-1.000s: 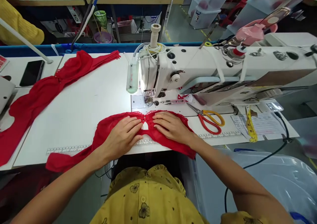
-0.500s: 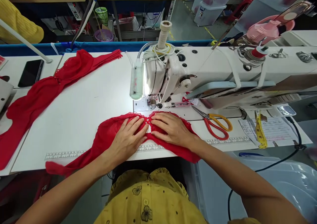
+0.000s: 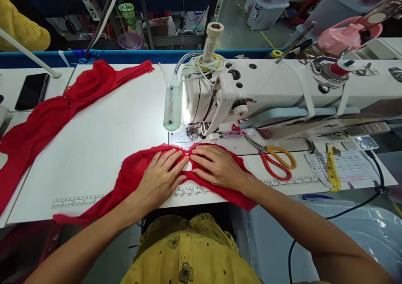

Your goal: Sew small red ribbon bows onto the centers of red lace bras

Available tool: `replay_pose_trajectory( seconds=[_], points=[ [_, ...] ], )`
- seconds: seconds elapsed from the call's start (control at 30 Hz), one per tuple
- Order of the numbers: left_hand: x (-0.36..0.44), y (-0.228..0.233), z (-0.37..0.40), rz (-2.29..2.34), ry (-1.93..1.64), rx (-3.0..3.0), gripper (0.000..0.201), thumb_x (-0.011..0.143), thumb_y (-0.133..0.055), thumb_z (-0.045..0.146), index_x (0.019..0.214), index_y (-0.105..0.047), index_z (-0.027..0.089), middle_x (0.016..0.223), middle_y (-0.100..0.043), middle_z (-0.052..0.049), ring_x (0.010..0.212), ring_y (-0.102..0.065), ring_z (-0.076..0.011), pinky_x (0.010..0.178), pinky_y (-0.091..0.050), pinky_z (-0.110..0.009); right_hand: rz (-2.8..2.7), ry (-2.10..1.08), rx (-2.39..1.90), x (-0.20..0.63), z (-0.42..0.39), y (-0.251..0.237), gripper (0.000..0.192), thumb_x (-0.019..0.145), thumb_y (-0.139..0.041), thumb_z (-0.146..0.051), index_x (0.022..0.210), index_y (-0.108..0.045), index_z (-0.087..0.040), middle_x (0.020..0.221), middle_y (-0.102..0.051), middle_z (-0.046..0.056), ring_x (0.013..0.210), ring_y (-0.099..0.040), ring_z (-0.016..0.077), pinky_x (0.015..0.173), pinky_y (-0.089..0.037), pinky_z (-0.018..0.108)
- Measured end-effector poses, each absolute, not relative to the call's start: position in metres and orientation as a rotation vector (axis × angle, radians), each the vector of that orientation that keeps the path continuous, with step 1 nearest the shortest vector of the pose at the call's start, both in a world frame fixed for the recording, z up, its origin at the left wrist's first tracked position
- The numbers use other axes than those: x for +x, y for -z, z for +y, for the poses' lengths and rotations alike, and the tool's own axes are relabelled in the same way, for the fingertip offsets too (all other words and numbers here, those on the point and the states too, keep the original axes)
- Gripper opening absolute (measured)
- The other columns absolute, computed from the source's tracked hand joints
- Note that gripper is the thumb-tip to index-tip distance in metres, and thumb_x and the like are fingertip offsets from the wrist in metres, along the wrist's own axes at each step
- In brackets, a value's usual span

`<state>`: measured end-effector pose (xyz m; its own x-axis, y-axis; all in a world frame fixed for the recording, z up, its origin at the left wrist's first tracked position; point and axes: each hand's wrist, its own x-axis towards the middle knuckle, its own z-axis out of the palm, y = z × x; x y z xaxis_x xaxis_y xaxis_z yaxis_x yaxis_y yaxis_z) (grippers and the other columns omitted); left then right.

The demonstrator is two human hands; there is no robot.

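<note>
A red lace-edged bra [image 3: 132, 171] lies across the front of the white sewing table [image 3: 91, 150], its narrow centre between my two hands. My left hand [image 3: 163, 175] rests flat on the left cup, fingers spread and pointing up toward the centre. On the right cup lies my right hand [image 3: 220, 166], palm down with its fingers stretched out to the left. Just beyond the fingertips stands the sewing machine [image 3: 204, 104], its needle area and metal plate behind the bra's upper edge. The bra's left band trails down to the table's front edge.
Right of my hands lie scissors [image 3: 276, 160] with red and yellow handles, a written sheet [image 3: 348, 166] and a yellow tape measure [image 3: 332, 171]. A second red bra [image 3: 56, 112] stretches along the left, near a phone [image 3: 32, 92]. A printed ruler [image 3: 78, 201] runs along the front edge.
Both hands stay on the bra in nearly the same pose. The camera view has shifted slightly; nothing has been taken hold of or let go.
</note>
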<state>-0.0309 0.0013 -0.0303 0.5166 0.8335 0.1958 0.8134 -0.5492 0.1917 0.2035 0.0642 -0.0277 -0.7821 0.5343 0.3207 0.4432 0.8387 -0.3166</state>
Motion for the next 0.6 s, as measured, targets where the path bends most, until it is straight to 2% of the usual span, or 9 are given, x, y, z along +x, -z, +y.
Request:
replay_pose_trajectory(
  seconds=[0.3,0.37,0.5,0.57,0.6],
  points=[
    [-0.035,0.034,0.000,1.464,-0.388,2.640,0.048,0.101,-0.046,0.038,0.144,-0.051,0.017,0.148,-0.052,-0.016,0.138,-0.045,-0.0346,0.111,-0.038,-0.057,-2.663,-0.382,-0.776,0.211,0.056,0.026,0.040,0.097,-0.055,-0.034,0.134,-0.059,-0.019,0.137,-0.061,0.013,0.130,-0.054,0.0272,0.107,-0.049,0.049],
    [-0.036,0.030,-0.001,1.452,-0.409,2.604,0.047,0.101,-0.046,0.037,0.144,-0.051,0.018,0.148,-0.052,-0.016,0.139,-0.044,-0.0343,0.112,-0.038,-0.058,-2.641,-0.397,-0.749,0.213,0.054,0.027,0.037,0.097,-0.055,-0.031,0.132,-0.060,-0.018,0.135,-0.063,0.013,0.129,-0.055,0.0265,0.107,-0.049,0.047],
    [-0.029,0.017,0.000,1.431,-0.670,2.503,0.035,0.101,-0.046,0.025,0.131,-0.059,0.014,0.132,-0.063,-0.014,0.128,-0.056,-0.0262,0.110,-0.047,-0.046,-2.461,-0.384,-0.768,0.203,0.046,0.022,0.028,0.098,-0.049,-0.017,0.121,-0.066,-0.016,0.120,-0.070,0.012,0.117,-0.062,0.0224,0.104,-0.052,0.041],
    [-0.025,0.016,0.003,1.387,-0.752,2.500,0.031,0.101,-0.043,0.017,0.127,-0.060,0.012,0.128,-0.065,-0.014,0.122,-0.059,-0.0224,0.108,-0.050,-0.040,-2.408,-0.390,-0.797,0.196,0.042,0.021,0.028,0.098,-0.048,-0.016,0.120,-0.066,-0.017,0.117,-0.071,0.011,0.114,-0.063,0.0222,0.103,-0.053,0.041],
    [-0.025,0.018,0.004,1.367,-0.744,2.521,0.031,0.100,-0.043,0.016,0.126,-0.060,0.012,0.128,-0.065,-0.015,0.121,-0.060,-0.0227,0.108,-0.050,-0.041,-2.413,-0.392,-0.808,0.193,0.042,0.022,0.027,0.098,-0.049,-0.019,0.120,-0.066,-0.016,0.118,-0.070,0.012,0.115,-0.063,0.0230,0.103,-0.053,0.042]
  ],
)
